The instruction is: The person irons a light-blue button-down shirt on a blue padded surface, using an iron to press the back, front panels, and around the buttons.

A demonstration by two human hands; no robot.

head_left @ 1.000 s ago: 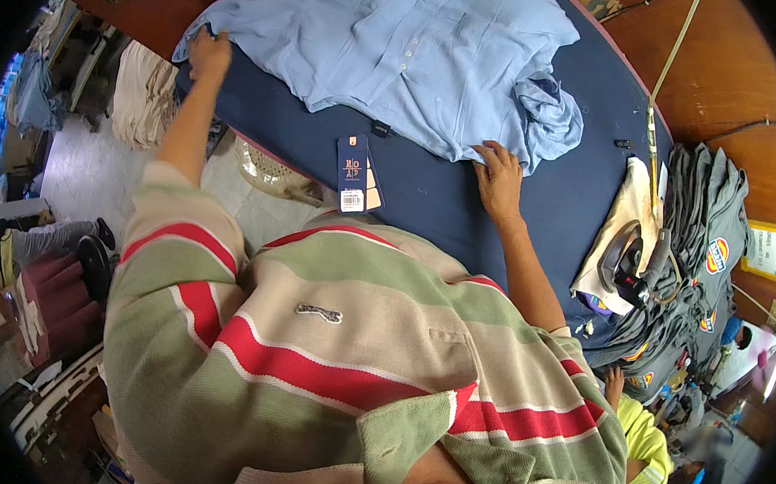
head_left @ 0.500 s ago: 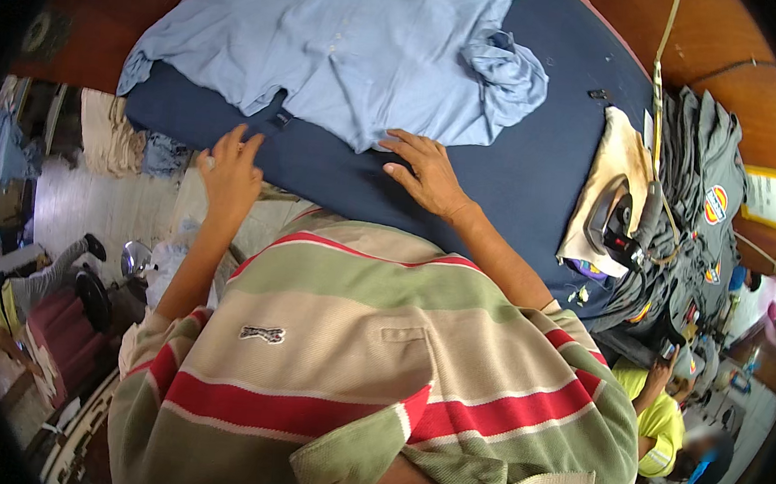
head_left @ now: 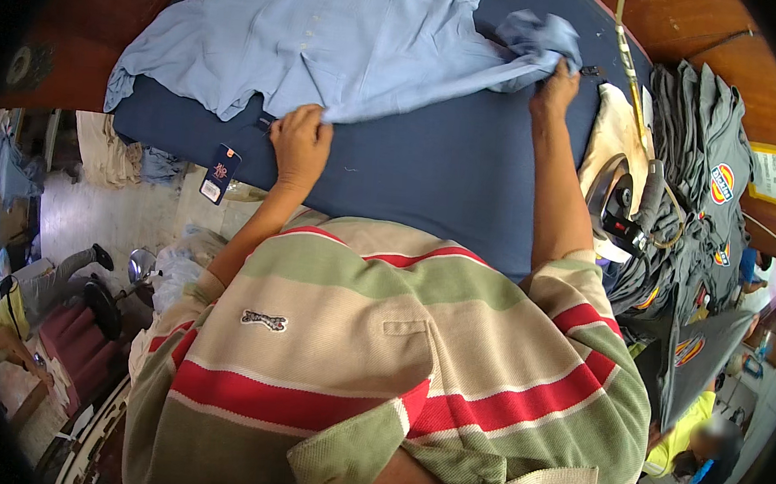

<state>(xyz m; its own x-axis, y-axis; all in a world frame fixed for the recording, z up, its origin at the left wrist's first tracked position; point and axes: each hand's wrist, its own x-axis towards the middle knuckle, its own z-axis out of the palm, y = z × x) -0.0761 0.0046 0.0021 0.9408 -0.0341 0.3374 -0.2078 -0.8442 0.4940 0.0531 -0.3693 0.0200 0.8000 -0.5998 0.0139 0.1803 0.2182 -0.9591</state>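
The person stood bent over a counter (head_left: pixel 446 183) padded in dark blue, with a light blue shirt (head_left: pixel 348 41) spread flat across its far half. The left hand (head_left: pixel 300 141) was closed on the near edge of the shirt, pinching a fold of the cloth between thumb and fingers. The right hand (head_left: pixel 553 90) was out toward the right end of the counter, gripping the bunched sleeve (head_left: pixel 537 41), which stood up in a crumpled knot just above the knuckles. Between the two hands the shirt's lower edge ran in a taut line over the blue padding.

A paper hang tag (head_left: pixel 220 174) dangled off the left edge of the counter, just below the shirt's hem. To the right of the right forearm, an iron (head_left: pixel 625 200) rested on a cream pad, touching the counter's end, and a thin cord rose above it. Beyond it lay a heap of grey shirts (head_left: pixel 699 174) with bright round patches. Another person in a yellow top (head_left: pixel 685 438) was at the lower right, well apart from the counter. The worker wore a polo shirt (head_left: pixel 398 360) striped in green, cream and red.
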